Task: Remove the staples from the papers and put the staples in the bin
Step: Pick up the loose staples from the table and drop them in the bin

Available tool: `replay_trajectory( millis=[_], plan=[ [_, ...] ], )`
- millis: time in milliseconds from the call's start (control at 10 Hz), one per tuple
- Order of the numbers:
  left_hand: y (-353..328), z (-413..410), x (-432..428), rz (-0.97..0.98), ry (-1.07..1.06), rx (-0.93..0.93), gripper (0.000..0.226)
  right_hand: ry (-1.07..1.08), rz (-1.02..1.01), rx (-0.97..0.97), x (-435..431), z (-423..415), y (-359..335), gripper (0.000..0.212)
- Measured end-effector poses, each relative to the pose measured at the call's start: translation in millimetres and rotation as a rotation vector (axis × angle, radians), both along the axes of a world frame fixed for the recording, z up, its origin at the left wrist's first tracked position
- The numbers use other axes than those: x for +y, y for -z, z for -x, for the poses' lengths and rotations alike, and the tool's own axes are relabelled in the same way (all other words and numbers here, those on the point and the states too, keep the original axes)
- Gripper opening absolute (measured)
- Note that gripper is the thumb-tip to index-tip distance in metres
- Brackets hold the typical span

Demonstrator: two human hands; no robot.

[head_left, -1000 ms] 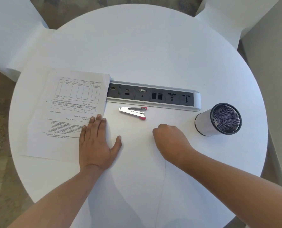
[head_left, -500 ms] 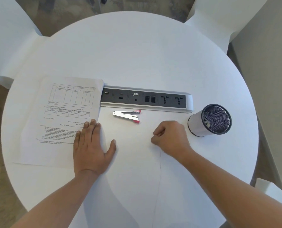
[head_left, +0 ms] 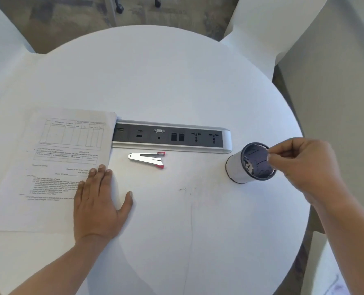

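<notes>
The staple was too small to be resolved; it was judged to be held in the pinch of the right hand, whose thumb and forefinger were closed tip to tip with the other fingers curled. The bin was noted directly beneath those fingertips, with the pinch over the side of its rim nearest that hand, not over the middle of its mouth. Release from there was judged risky: a staple let go at the rim could be deflected outside and be lost against the white table. A bent staple could also cling to a fingertip or prick it. The bin looked light, so a brush from the knuckles could tip it and spill what lay inside. The staple remover was left lying between the two hands, nearer the left, touched by neither. The left hand was laid flat and open, fingers straight, pressing the near corner of the papers. If that pressure were eased, the sheets could slide. Whether further staples remained could not be told.
</notes>
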State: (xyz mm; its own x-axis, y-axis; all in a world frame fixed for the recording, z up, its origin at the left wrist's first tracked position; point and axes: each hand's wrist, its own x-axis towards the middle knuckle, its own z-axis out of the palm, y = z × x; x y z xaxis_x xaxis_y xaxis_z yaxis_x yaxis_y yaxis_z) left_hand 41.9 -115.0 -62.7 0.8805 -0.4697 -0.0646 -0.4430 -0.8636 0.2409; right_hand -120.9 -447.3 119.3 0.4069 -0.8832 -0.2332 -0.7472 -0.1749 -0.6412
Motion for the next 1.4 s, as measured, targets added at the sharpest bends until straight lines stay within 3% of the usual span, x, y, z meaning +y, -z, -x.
replay_trajectory(
  millis=[200,400,800,1300,1400],
  plan=[
    [-1,0,-1,-0.001,0.008,-0.002,0.083,-0.129,0.128,0.214,-13,4,10,0.018],
    [-1,-1,0,-0.025,0.019,0.005,0.084,-0.158,0.247,0.24,-12,0,11,0.019],
    [-1,-1,0,-0.017,0.018,0.002,0.083,-0.26,0.091,0.275,-13,-1,14,0.045],
    [1,-1,0,-0.014,0.015,-0.007,0.083,-0.343,0.153,0.361,-10,0,24,0.037],
    [1,-1,0,0.0,0.0,-0.016,0.083,-0.296,0.174,0.239,-2,-2,18,0.024]
  ],
)
